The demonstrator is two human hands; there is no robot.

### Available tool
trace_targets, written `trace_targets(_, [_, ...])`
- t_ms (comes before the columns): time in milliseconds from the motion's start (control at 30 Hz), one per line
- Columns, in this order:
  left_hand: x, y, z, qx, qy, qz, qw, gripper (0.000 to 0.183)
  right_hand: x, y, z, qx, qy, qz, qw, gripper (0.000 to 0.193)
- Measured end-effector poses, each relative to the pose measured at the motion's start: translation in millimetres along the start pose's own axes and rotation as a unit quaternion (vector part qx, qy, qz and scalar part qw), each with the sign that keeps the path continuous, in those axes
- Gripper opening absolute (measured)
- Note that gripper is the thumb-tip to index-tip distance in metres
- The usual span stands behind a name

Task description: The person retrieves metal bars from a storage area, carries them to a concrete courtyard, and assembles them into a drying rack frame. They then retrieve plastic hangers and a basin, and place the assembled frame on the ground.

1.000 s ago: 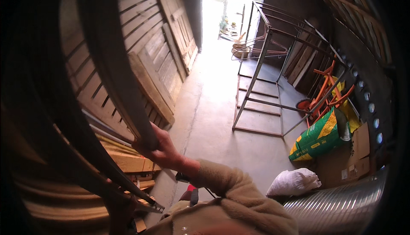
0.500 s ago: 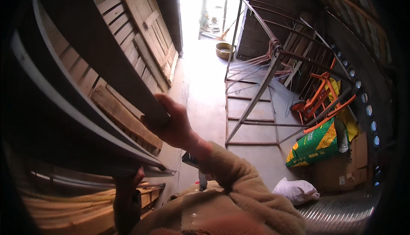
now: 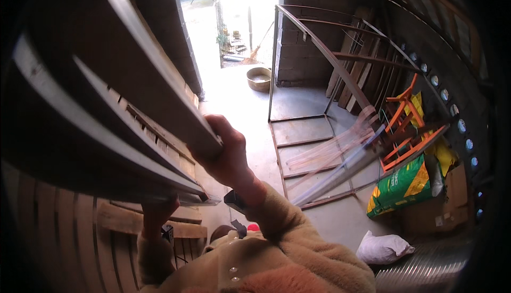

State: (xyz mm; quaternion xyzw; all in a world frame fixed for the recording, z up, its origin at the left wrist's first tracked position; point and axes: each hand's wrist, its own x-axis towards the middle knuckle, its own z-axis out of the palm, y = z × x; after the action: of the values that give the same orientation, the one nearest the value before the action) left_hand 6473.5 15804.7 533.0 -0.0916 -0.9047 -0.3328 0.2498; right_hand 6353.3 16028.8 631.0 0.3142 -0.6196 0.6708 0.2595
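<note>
My right hand is wrapped round the end of a long, flat grey beam that runs up and away to the left. Lower down, my left hand grips the ends of several similar long grey beams from below, its fingers partly hidden under them. A gap separates the upper beam from the ones in my left hand. The beams' far ends leave the view in the dark at the left.
Wooden slats and a plank lie at left. A rusty metal frame stands right, before orange metal legs, a green-yellow sack, a cardboard box and a white sack. A round tub sits by the bright doorway.
My view has turned, so the doorway and tub sit further left. Both hands keep hold of the beams, and the right hand's beam has tilted to show its pale edge.
</note>
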Motion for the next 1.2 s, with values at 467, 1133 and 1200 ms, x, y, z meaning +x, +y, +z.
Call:
trace_targets(467, [357.0,-150.7,87.1,-0.187,-0.122,0.068,0.972,0.052,144.6,238.5,27.8,0.01,0.215,0.056,0.975,0.024])
trace_targets(1133, [762.8,-311.7,327.1,-0.311,-0.139,0.152,0.928,0.054,395.8,580.2,-18.7,-0.144,0.352,0.03,0.924,0.033])
trace_targets(1200, [803.7,-332.5,348.6,-0.319,-0.151,0.152,0.923,0.053,422.7,621.0,-22.6,-0.128,0.366,0.022,0.922,0.034])
